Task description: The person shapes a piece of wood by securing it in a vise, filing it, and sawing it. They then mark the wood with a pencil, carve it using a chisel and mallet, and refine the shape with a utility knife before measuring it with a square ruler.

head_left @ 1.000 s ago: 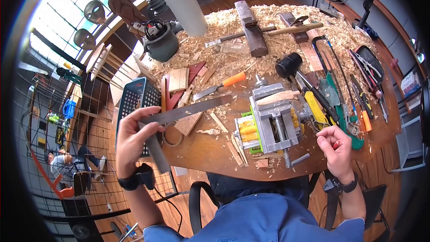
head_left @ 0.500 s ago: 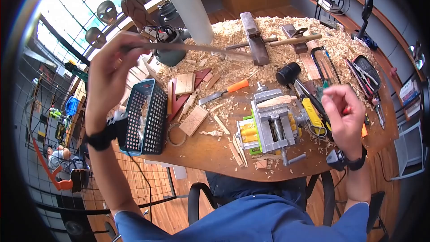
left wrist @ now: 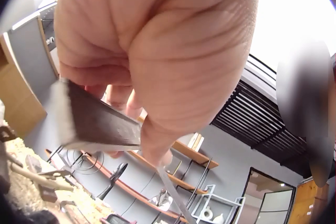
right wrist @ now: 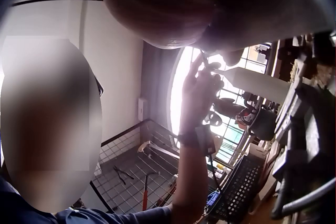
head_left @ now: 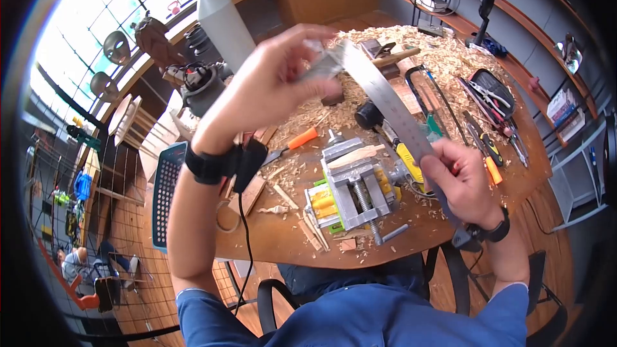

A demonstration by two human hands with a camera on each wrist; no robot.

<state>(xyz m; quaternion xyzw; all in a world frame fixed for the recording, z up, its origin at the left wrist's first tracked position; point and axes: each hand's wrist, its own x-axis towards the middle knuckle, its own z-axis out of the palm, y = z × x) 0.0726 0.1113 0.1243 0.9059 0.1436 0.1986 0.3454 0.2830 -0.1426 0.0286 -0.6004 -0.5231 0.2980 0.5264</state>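
Observation:
A try square [head_left: 385, 99] with a marked metal blade is raised over the bench, slanting from upper left to lower right. My left hand [head_left: 270, 80] grips its thick stock [left wrist: 102, 124], slightly blurred in the head view. My right hand [head_left: 464, 183] pinches the far end of the blade between thumb and fingers. A small red thing shows within the right hand; its kind cannot be made out. Below and between the hands stands a metal vise [head_left: 350, 202], with a carved piece of pale wood [head_left: 355, 156] lying in its jaws.
Wood shavings [head_left: 443, 45] cover the back of the wooden table [head_left: 411, 244]. A black mallet [head_left: 369, 115], a yellow-handled tool [head_left: 406, 157], a hacksaw [head_left: 418, 80] and pliers [head_left: 495, 93] lie to the right. An orange-handled chisel [head_left: 302, 138] and a perforated basket [head_left: 166, 199] are left.
My left hand has lifted the try square and swung it rightward, turning the blade down to the right. My right hand has taken hold of the blade's end. The head view has shifted.

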